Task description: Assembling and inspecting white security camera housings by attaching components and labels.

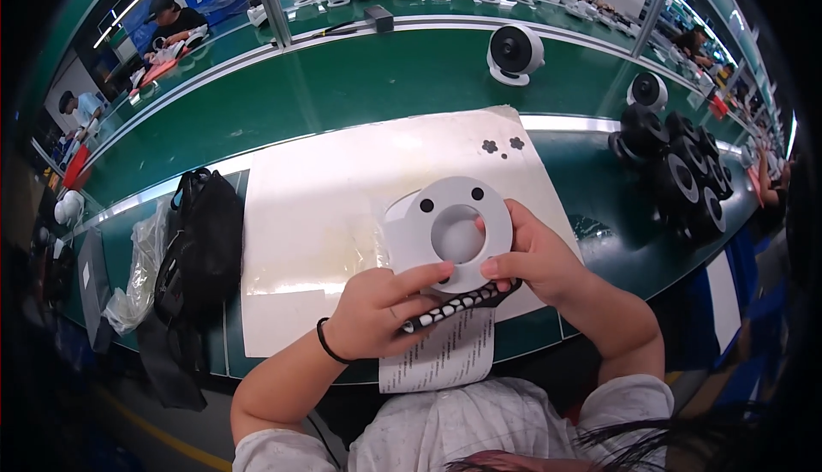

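Observation:
A white ring-shaped part (495, 230) with a round centre opening is held up above the bench, tilted toward me. Two black round pads sit on its upper face, and another dark pad shows at its lower left under a fingertip. My right hand (539, 253) is closed on the ring's right edge, thumb in front. My left hand (377, 309) is closed at the lower left, index fingertip pressing the ring by the dark pad. Below the ring a black strip with white oval spots (458, 307) runs between both hands; which fingers grip it I cannot tell.
A pale board (300, 215) covers the middle bench, with black flower-shaped pieces (490, 146) on it. A printed sheet (437, 361) hangs over the front edge. A black bag (205, 245) lies left, several black round units (681, 164) right. Beyond stands a white-and-black round device (514, 52).

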Available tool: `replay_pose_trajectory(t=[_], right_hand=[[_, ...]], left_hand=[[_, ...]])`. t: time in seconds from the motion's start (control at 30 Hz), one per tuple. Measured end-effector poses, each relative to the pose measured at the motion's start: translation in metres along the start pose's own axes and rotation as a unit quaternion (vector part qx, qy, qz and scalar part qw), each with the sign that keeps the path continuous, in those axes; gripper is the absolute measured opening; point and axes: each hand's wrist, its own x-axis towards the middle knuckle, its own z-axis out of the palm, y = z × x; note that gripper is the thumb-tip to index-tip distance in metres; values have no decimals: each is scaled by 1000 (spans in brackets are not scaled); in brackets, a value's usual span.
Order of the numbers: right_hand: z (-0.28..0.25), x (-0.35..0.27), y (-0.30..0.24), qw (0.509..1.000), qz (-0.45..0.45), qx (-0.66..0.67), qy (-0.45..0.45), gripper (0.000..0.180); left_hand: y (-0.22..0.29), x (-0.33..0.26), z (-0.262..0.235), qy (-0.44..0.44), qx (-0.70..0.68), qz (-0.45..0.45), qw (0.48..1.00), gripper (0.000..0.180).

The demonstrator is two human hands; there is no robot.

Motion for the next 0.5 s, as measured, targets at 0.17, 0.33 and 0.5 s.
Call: replay_pose_trajectory(t=[0.17, 0.33, 0.5], right_hand=[[-12, 17, -24, 999, -44, 13, -5, 39], [-48, 97, -41, 956, -201, -193, 87, 29], [-121, 226, 16, 551, -373, -693, 278, 16]], left_hand=[[0, -3, 5, 24, -31, 33, 999, 23], [-5, -6, -1, -36, -54, -41, 997, 29], [-10, -3, 6, -37, -70, -70, 994, 31]])
